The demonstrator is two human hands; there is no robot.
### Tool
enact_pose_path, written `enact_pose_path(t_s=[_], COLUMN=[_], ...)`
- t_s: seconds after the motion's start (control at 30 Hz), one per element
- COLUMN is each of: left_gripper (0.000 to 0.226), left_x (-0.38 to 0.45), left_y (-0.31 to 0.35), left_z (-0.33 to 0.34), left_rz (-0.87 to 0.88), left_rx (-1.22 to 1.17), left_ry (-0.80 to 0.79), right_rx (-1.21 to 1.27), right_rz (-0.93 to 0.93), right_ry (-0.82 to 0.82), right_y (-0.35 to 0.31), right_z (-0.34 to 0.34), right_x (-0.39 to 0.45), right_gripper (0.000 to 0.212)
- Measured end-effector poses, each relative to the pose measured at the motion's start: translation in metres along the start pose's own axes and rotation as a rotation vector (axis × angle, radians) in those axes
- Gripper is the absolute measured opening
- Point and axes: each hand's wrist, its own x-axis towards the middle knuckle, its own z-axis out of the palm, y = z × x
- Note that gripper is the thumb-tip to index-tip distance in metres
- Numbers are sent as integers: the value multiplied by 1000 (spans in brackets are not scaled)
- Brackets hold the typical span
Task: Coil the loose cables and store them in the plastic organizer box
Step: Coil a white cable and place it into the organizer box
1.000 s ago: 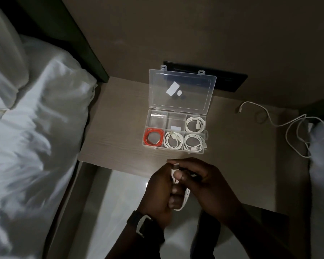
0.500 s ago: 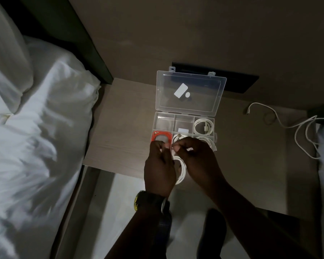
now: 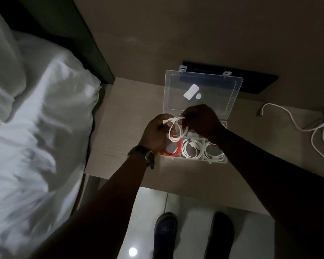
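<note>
A clear plastic organizer box (image 3: 195,161) stands on the nightstand with its lid (image 3: 204,85) raised. Its front row holds an orange coil (image 3: 173,153), a white coil (image 3: 192,149) and another white coil (image 3: 214,153). My left hand (image 3: 155,133) and my right hand (image 3: 202,120) both pinch a coiled white cable (image 3: 177,131) over the box's back left compartments. The back row is mostly hidden by my hands.
A loose white cable (image 3: 292,124) lies on the nightstand (image 3: 120,128) at the right, running off the edge. A bed with white linen (image 3: 36,128) fills the left. A dark wall panel (image 3: 251,83) sits behind the box. My shoes (image 3: 165,234) stand on the tiled floor.
Both hands have moved forward with the coiled white cable, from in front of the box to above its back compartments. The view has shifted closer.
</note>
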Motion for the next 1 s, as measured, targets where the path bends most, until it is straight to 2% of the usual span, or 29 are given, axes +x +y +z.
enact_pose_path(t_s=[0.17, 0.27, 0.33, 0.4, 0.53, 0.67, 0.87, 1.0], left_gripper=[17, 41, 40, 35, 23, 18, 24, 23], left_x=[26, 25, 26, 28, 34, 31, 25, 27], left_y=[-18, -23, -26, -31, -29, -25, -29, -35], left_z=[8, 14, 11, 8, 5, -4, -23, -25], left_rz=[226, 248, 297, 303, 191, 201, 298, 309], left_rx=[649, 773, 845, 818, 574, 513, 647, 698], left_ry=[112, 214, 275, 335, 395, 435, 218, 264], right_rx=[-217, -333, -387, -391, -400, -447, -465, -375], right_rz=[-85, -126, -172, -190, -155, -151, -149, -245], right_ry=[167, 214, 214, 226, 240, 237, 259, 238], right_y=[6, 10, 14, 16, 15, 9, 7, 13], right_z=[26, 35, 40, 43, 48, 54, 63, 65], right_x=[30, 32, 29, 27, 33, 38, 37, 29], right_gripper=[11, 17, 19, 18, 19, 16, 9, 24])
